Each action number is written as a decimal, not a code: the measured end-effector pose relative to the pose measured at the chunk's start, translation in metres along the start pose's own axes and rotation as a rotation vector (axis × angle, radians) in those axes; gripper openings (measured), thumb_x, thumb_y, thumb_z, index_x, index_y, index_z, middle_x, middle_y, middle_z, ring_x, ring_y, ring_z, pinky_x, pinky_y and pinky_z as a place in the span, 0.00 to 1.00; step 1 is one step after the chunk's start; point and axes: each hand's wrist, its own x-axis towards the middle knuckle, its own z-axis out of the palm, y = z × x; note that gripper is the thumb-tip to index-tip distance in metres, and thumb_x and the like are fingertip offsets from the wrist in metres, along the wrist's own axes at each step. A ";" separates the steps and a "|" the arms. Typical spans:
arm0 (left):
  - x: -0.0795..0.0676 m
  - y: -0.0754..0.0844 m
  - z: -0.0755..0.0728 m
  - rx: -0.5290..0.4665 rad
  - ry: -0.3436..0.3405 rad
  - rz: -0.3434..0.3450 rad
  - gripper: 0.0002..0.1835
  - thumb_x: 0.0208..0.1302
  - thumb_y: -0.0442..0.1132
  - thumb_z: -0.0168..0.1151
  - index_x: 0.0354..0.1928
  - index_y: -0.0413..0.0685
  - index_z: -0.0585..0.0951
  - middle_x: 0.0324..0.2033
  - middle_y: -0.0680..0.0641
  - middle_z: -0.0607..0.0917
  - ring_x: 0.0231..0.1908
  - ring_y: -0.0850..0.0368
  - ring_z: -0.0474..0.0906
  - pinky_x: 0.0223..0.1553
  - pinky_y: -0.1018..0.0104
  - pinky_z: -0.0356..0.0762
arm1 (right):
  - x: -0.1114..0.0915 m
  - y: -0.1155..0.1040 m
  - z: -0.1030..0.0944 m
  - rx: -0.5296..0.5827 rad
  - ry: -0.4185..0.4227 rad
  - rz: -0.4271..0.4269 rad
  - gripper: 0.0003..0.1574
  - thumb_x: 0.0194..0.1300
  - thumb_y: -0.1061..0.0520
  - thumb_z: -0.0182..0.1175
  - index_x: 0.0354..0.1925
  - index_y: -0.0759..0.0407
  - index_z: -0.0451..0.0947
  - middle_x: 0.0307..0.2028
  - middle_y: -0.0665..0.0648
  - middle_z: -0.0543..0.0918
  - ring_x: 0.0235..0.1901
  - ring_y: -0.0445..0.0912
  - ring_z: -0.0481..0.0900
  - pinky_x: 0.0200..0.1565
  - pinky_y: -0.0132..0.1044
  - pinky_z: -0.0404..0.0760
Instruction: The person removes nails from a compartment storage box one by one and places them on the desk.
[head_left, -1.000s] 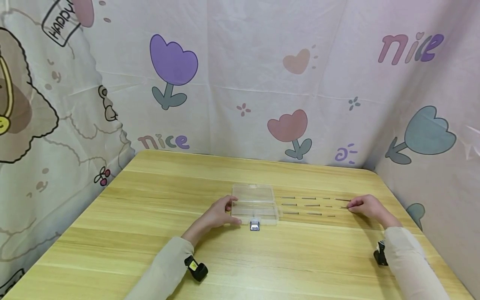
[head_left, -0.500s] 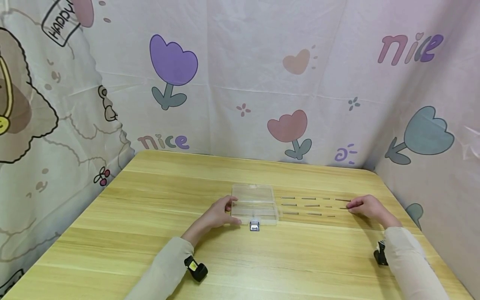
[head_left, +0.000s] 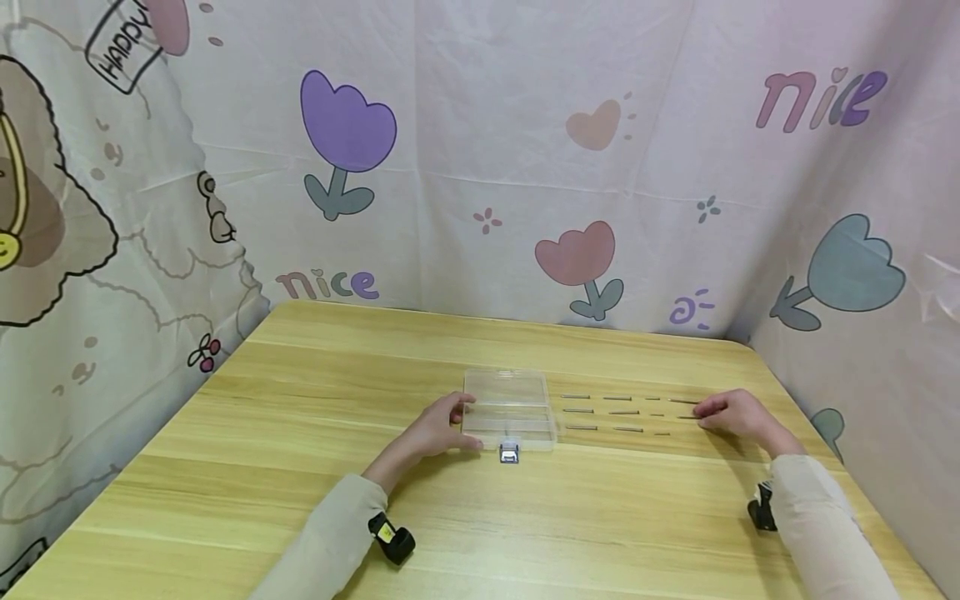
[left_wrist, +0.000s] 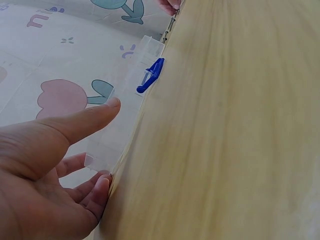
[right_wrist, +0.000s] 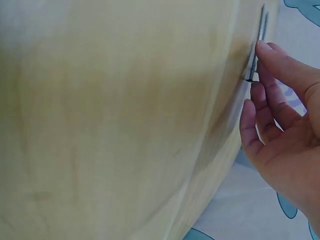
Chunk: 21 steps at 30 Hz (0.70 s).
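An open clear plastic box (head_left: pixel 510 422) with a blue latch (left_wrist: pixel 151 76) lies on the table, its lid folded back. My left hand (head_left: pixel 442 423) holds the box's left end, thumb at the front corner and fingers at the side and back. To the right, my right hand (head_left: pixel 738 414) pinches a thin metal nail (right_wrist: pixel 253 62) between thumb and fingers, low over the tabletop. The nail's flat head shows below the thumb in the right wrist view. Another nail (head_left: pixel 682 402) lies just behind it, its right end close to the fingers.
Several nails (head_left: pixel 628 429) of differing length lie in rows between the box and my right hand. The wooden table (head_left: pixel 480 517) meets patterned cloth (head_left: pixel 480 167) at the back and sides. Each sleeve has a black wrist device (head_left: pixel 392 539).
The pinched nail has shifted very slightly, its tip now a little further left and nearer me. My left hand and the box stay in place.
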 end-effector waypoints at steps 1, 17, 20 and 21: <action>0.000 0.000 0.000 -0.002 0.001 0.000 0.40 0.44 0.36 0.79 0.62 0.40 0.72 0.50 0.42 0.76 0.49 0.46 0.71 0.52 0.49 0.70 | 0.000 0.000 0.000 0.004 0.001 0.006 0.11 0.55 0.67 0.67 0.39 0.72 0.83 0.36 0.64 0.85 0.40 0.55 0.79 0.43 0.46 0.75; 0.002 -0.002 -0.001 -0.003 -0.019 -0.012 0.42 0.47 0.36 0.78 0.66 0.42 0.69 0.53 0.41 0.75 0.50 0.46 0.71 0.51 0.50 0.70 | -0.005 -0.046 -0.005 0.029 0.005 -0.062 0.21 0.59 0.59 0.68 0.47 0.72 0.81 0.42 0.66 0.84 0.40 0.53 0.78 0.40 0.43 0.76; 0.003 -0.002 -0.002 -0.016 -0.025 -0.016 0.43 0.47 0.35 0.78 0.67 0.41 0.68 0.54 0.41 0.75 0.50 0.46 0.70 0.51 0.50 0.70 | -0.006 -0.057 -0.002 0.027 -0.006 -0.110 0.21 0.59 0.59 0.68 0.48 0.72 0.80 0.43 0.65 0.84 0.42 0.55 0.79 0.44 0.48 0.76; 0.003 -0.002 -0.003 -0.022 -0.026 -0.018 0.43 0.47 0.35 0.78 0.67 0.41 0.68 0.55 0.41 0.74 0.50 0.46 0.70 0.51 0.51 0.70 | -0.007 -0.061 -0.002 0.026 -0.009 -0.124 0.21 0.59 0.60 0.68 0.48 0.72 0.80 0.43 0.65 0.84 0.42 0.56 0.79 0.46 0.50 0.75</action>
